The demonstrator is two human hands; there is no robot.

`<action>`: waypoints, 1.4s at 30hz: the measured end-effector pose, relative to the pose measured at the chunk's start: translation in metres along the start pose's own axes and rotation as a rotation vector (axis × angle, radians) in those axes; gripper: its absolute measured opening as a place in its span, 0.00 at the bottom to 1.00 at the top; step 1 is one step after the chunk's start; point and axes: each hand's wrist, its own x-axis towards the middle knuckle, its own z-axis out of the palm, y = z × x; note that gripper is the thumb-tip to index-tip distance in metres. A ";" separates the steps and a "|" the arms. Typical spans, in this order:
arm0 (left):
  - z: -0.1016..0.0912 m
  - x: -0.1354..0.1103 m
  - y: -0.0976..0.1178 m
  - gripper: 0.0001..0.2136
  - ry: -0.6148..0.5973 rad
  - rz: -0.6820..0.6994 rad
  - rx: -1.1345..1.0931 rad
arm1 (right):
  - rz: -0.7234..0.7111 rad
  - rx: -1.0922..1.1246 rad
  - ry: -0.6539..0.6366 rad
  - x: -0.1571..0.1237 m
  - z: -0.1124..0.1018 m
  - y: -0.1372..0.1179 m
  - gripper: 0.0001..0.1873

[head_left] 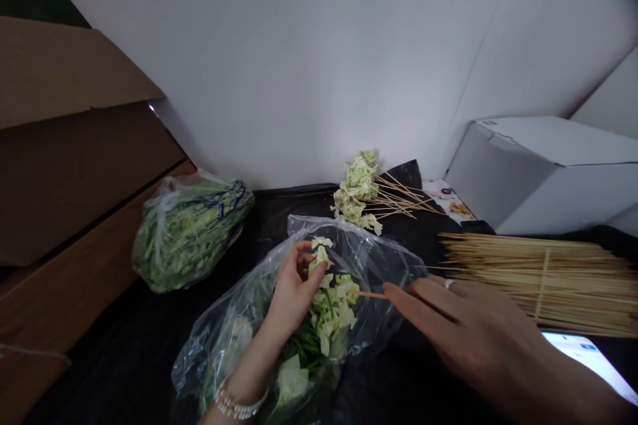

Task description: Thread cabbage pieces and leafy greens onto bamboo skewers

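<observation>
My left hand (292, 292) reaches into a clear plastic bag (379, 265) of cut green leaves and pinches a pale cabbage piece (319, 254) between thumb and fingers. More threaded leaf pieces (333, 309) sit on a thin bamboo skewer (371, 295). My right hand (463, 325) holds that skewer's end with fingers stretched along it; a ring shows on one finger. A beaded bracelet (239, 405) circles my left wrist.
A pile of finished leaf skewers (363, 192) lies behind the bag. A large bundle of bare bamboo skewers (538, 275) lies right. A second bag of greens (187, 232) sits left, by cardboard boxes (64, 146). A white box (538, 169) and a lit phone (588, 355) are right.
</observation>
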 end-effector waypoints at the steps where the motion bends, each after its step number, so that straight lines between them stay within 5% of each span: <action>1: -0.001 0.001 0.001 0.18 -0.025 -0.050 -0.075 | 0.022 0.008 -0.015 0.001 0.004 -0.003 0.23; 7: -0.005 0.001 0.005 0.19 -0.138 -0.269 -0.352 | 0.135 0.010 -0.077 0.022 0.030 -0.011 0.18; 11: -0.004 0.002 0.004 0.20 -0.126 -0.266 -0.361 | 0.150 -0.012 -0.158 0.035 0.036 -0.010 0.15; 19: -0.003 0.002 0.003 0.23 -0.089 -0.252 -0.341 | 0.410 0.040 -0.458 0.047 0.037 -0.011 0.15; 22: -0.002 0.003 0.002 0.20 -0.069 -0.228 -0.308 | 0.477 0.033 -0.461 0.058 0.039 -0.013 0.15; 27: -0.003 0.005 0.002 0.17 -0.064 -0.213 -0.308 | 0.391 0.041 -0.437 0.068 0.043 -0.015 0.19; 42: -0.004 0.004 0.003 0.17 -0.013 -0.283 -0.326 | 0.432 0.124 -0.463 0.054 0.047 -0.008 0.16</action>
